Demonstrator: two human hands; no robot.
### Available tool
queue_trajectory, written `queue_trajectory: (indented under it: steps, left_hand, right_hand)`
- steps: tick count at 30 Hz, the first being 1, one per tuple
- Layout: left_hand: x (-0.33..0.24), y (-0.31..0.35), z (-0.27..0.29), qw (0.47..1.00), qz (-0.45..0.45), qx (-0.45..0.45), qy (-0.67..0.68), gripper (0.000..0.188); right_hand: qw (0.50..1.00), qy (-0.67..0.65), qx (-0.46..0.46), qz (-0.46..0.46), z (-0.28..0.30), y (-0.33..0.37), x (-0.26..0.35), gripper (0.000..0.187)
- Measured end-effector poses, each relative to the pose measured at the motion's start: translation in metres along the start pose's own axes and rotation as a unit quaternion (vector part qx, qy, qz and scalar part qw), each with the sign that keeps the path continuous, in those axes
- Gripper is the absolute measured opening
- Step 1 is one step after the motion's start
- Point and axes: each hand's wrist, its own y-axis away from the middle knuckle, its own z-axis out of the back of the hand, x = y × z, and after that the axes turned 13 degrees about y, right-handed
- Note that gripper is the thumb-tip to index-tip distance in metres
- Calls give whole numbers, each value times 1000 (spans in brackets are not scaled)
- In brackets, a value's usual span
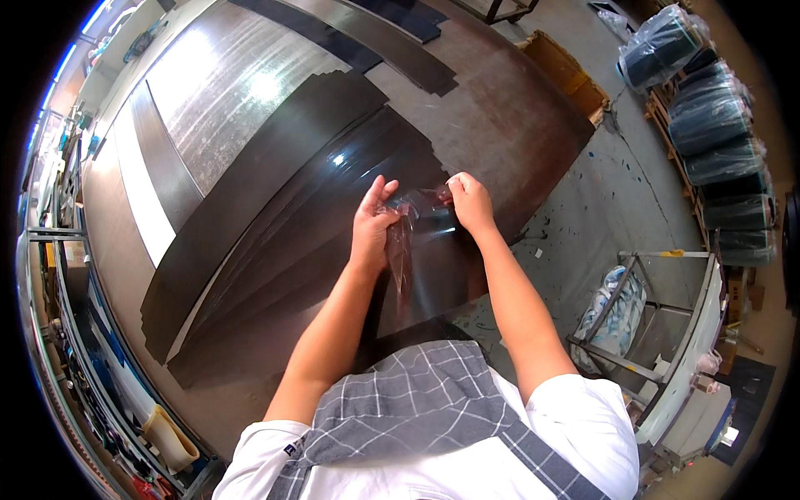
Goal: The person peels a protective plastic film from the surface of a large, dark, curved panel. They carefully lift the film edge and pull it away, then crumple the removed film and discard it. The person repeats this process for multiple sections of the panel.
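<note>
Clear plastic film (400, 254) hangs crumpled between my two hands, over a stack of dark, glossy sheets (321, 225) on the table. My left hand (372, 223) grips it between thumb and fingers, the fingertips pointing up. To the right, my right hand (471, 202) is closed in a pinch on the film's other end. Its fingertips are near the stack's right edge. A long dark strip stack (258, 183) with notched ends lies just beyond the glossy sheets.
More dark strips (392, 46) lie farther back on the brown table (500, 92). Beyond its right edge are a cardboard box (567, 75) and a metal frame cart (650, 308). Plastic-wrapped rolls (717, 125) line the far right. A shelf rack (62, 233) stands at left.
</note>
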Motion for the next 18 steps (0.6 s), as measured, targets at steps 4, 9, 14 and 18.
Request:
queue_trajectory:
  steps: [4, 9, 14, 18]
  left_hand:
    - [-3, -14, 6, 790, -115, 116, -591, 66]
    - [-5, -17, -8, 677, -92, 183, -707, 26]
    - [1, -26, 22, 975, -24, 46, -215, 8]
    - [-21, -38, 13, 939, -158, -34, -303, 7]
  right_hand:
    - [997, -63, 32, 17, 0, -7, -3, 26]
    - [996, -37, 45, 65, 18, 12, 37, 23]
    - [999, 25, 16, -16, 9, 0, 11, 26]
    - [999, 37, 5, -16, 8, -2, 6, 26]
